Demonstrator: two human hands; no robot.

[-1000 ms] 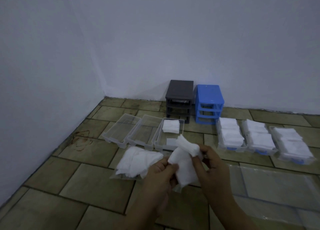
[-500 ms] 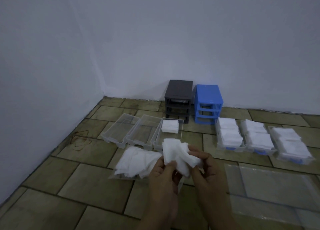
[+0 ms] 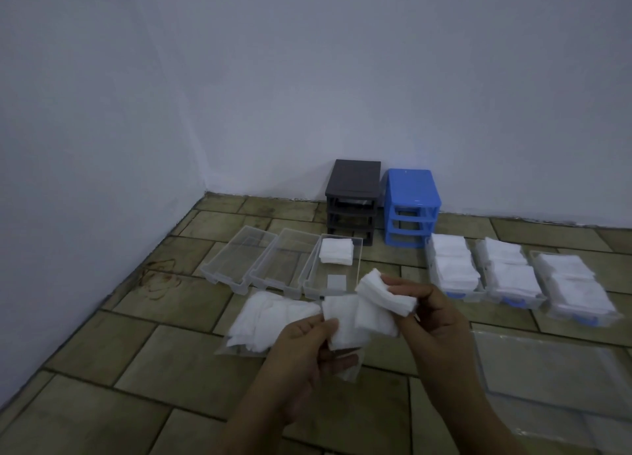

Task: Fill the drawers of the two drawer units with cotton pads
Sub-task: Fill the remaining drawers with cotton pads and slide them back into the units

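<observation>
Left hand pinching white square cotton pads | right hand gripping squared stack | advice: aligning edges before lowering into clear plastic drawer

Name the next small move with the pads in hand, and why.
Probably lay the stack pinched in the right hand into the near, bare half of the third clear drawer: only its far end holds a pad stack, and it lies right ahead.

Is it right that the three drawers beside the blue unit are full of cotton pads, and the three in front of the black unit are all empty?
Not quite. The head view shows the rightmost drawer before the black unit already holding a small stack of cotton pads; only the other two are empty. The three drawers by the blue unit are indeed full.
</observation>
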